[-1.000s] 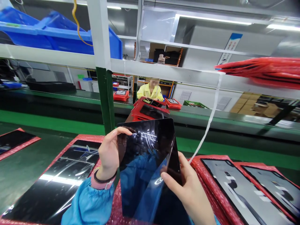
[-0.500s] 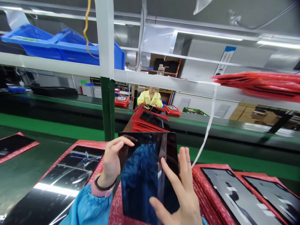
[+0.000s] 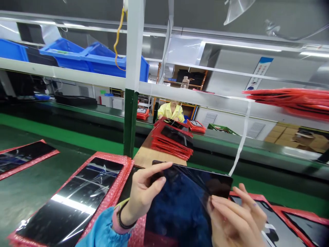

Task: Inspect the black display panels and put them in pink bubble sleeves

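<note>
A glossy black screen panel (image 3: 180,209) is tilted up in front of me above red bubble wrap. My left hand (image 3: 144,192) is closed on its upper left corner, thumb on the face and fingers along the top edge. My right hand (image 3: 236,219) is closed in a pinch over the panel's right side. Its fingertips hold what looks like a clear film (image 3: 197,183), which runs in a slanting fold across the glass toward the top edge. The panel's lower edge is out of view, and the right hand covers much of its right side.
To the left, a black panel (image 3: 74,202) lies on red bubble wrap; another panel (image 3: 25,154) lies farther left. Grey-backed panels (image 3: 282,219) are at right. Ahead stand a stack of red-wrapped panels (image 3: 173,140), a green post (image 3: 130,123) and a person in yellow (image 3: 171,110).
My right hand has gone from spread fingers to a pinch, and the film now shows a slanting fold. The panel has turned clockwise. The view has swung left.
</note>
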The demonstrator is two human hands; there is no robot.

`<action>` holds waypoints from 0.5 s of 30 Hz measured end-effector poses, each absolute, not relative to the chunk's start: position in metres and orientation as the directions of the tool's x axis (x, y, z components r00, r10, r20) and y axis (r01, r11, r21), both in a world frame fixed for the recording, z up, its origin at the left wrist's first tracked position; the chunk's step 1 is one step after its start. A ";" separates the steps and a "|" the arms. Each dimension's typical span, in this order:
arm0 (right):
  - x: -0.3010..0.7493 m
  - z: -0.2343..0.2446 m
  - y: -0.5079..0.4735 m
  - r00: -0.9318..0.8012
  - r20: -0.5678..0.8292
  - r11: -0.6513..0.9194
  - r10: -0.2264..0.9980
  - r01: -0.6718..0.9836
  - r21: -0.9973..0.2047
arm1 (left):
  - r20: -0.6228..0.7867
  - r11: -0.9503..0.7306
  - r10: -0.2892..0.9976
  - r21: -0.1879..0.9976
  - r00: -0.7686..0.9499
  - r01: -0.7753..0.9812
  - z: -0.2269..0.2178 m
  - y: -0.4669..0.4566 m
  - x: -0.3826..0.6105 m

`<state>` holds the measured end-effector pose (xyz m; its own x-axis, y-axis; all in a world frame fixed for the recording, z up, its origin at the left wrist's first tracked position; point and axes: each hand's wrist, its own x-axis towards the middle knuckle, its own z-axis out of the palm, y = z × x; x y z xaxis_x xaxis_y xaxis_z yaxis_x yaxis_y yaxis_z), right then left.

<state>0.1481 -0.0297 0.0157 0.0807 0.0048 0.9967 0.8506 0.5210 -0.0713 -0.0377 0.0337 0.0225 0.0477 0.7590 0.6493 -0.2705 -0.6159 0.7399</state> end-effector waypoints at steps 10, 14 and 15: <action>0.170 0.016 -0.016 0.466 0.835 0.743 0.291 0.440 -0.504 | 0.648 -0.500 0.734 0.719 0.205 -0.483 0.019 0.002 -0.022; 0.179 0.011 -0.003 0.515 0.690 0.739 0.509 0.149 -0.657 | 0.653 -0.511 0.710 0.736 0.265 -0.444 0.021 -0.005 -0.022; 0.181 0.009 0.000 0.516 0.649 0.723 0.558 0.082 -0.686 | 0.656 -0.520 0.702 0.738 0.278 -0.430 0.022 -0.006 -0.022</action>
<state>0.1810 0.0002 0.0090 0.5163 0.5583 0.6494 0.0820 0.7226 -0.6864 -0.0216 -0.0063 0.0217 0.2777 0.7019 0.6559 -0.4297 -0.5199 0.7383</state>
